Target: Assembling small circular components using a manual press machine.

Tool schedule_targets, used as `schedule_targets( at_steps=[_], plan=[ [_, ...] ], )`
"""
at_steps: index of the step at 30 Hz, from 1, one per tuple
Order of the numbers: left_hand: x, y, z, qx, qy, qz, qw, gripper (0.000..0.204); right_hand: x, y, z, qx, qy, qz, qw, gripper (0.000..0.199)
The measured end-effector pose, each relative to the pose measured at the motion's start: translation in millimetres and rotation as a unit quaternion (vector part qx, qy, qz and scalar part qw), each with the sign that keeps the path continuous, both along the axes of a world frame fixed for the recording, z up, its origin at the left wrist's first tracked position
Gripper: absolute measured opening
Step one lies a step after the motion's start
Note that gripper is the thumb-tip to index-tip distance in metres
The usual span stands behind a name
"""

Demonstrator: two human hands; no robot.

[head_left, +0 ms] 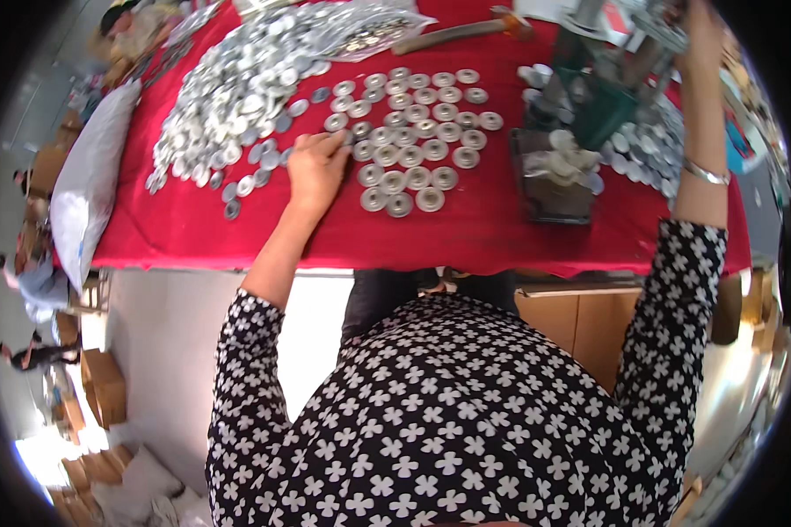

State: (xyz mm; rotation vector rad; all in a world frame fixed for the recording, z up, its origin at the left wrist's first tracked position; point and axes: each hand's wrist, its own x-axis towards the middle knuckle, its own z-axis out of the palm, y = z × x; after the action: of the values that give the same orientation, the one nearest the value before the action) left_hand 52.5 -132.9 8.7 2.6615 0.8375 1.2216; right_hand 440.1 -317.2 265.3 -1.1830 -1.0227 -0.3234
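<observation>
Reaching across a red-covered table [237, 237], a person in a black blouse with white flower print rests the left hand [316, 167] palm down at the edge of a neat patch of round silver metal discs [417, 132], laid flat in rows just beside a much larger loose heap of discs [237, 88]. The fingers are bent down and held close together, their tips on a disc at the near left corner of the rows, though whether one is actually pinched cannot be told from this view. The right hand [699, 35] is raised to the top of a green hand press [602, 97] at the table's right side (the fingers are cut off by the picture's rim, so their grip cannot be told), with a metal bangle [707, 171] on that wrist. More discs lie beyond the press, and a hammer with a wooden handle [461, 33] lies at the far edge. Each disc looks thin, stiff and light, likely slick on its faces and hard to lift off cloth; sliding one sideways, then pinching it by the rim between thumb and forefinger, seems the surest hold.
</observation>
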Motion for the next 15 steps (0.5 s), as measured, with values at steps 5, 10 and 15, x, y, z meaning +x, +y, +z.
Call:
schedule_targets(
  at_steps=[5, 10, 15],
  plan=[
    [51, -63, 32, -0.150, -0.096, -0.119, 0.977, 0.039, -2, -4, -9, 0.051, 0.036, 0.022, 0.998, 0.023],
    [124, -141, 59, -0.216, -0.032, -0.273, 0.937, 0.061, 5, -3, -6, 0.031, 0.061, 0.016, 0.998, 0.026],
    [171, -157, 47, -0.219, -0.039, -0.293, 0.930, 0.077, 18, 3, -7, 0.027, 0.067, 0.049, 0.996, 0.027]
  ],
)
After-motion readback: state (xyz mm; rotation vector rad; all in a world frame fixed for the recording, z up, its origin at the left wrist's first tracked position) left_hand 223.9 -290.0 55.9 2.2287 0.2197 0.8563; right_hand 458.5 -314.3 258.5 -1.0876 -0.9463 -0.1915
